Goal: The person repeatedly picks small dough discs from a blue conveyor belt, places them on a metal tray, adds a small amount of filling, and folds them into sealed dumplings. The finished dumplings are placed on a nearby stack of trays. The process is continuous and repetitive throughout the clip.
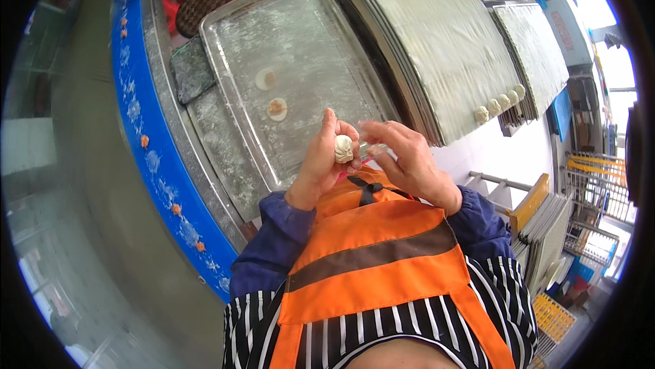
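Observation:
My left hand [315,159] is wrapped around a small white pleated bun [344,149], its gathered top facing up. Close by on the right, my right hand [416,164] is raised with its fingers apart and curved, holding nothing. Beyond both hands lies a shallow metal tray [321,48] dusted with flour. Two thin round dough wrappers rest in it: the far wrapper [262,79] is partly tinted, and the nearer wrapper [277,114] has a brownish-orange patch of filling. Several finished buns [503,101] sit in a row at the near right corner of a lined tray.
On the left runs a blue belt [151,171] with flour and scattered orange lumps of filling [144,141]. A stack of lined trays [443,41] stands right of the metal tray. A dark flat box [193,69] lies left of it. Wire racks [597,171] stand far right.

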The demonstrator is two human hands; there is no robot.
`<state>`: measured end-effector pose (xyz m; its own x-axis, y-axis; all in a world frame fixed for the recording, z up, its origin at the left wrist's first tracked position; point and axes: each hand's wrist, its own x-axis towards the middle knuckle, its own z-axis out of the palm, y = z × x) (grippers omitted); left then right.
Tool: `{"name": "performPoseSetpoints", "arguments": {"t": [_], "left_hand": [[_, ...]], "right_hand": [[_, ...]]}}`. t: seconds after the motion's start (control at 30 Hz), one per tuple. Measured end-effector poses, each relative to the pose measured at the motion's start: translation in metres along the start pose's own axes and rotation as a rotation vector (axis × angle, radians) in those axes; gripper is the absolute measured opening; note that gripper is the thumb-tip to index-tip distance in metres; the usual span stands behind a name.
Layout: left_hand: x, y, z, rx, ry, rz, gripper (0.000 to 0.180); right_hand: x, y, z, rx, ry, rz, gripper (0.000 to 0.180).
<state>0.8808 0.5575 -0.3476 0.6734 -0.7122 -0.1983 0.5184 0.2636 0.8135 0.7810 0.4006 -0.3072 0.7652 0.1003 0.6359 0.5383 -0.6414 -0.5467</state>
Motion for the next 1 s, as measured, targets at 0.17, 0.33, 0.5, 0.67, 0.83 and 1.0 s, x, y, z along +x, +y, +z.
{"name": "performPoseSetpoints", "arguments": {"t": [0.17, 0.33, 0.5, 0.67, 0.83, 1.0], "left_hand": [[0.006, -0.013, 0.035, 0.024, 0.095, -0.01, 0.059], [0.011, -0.022, 0.052, 0.19, 0.138, 0.141, 0.059], [0.007, -0.019, 0.064, 0.194, 0.115, 0.07, 0.059], [0.0, -0.008, 0.077, 0.1, 0.03, 0.018, 0.057], [-0.007, -0.003, 0.081, 0.301, 0.037, 0.096, 0.058], [-0.006, 0.005, 0.075, 0.375, 0.098, 0.014, 0.062]], "right_hand": [[-0.018, 0.006, -0.006, -0.063, 0.107, -0.065, 0.023], [-0.028, 0.015, -0.015, -0.103, 0.117, -0.085, 0.019], [-0.024, 0.011, -0.032, -0.121, -0.036, -0.107, 0.018], [-0.018, 0.019, -0.047, -0.129, -0.099, -0.188, 0.021], [-0.006, 0.011, -0.055, -0.094, -0.058, -0.231, 0.021], [0.005, 0.01, -0.056, -0.179, -0.163, -0.28, 0.026]]}}
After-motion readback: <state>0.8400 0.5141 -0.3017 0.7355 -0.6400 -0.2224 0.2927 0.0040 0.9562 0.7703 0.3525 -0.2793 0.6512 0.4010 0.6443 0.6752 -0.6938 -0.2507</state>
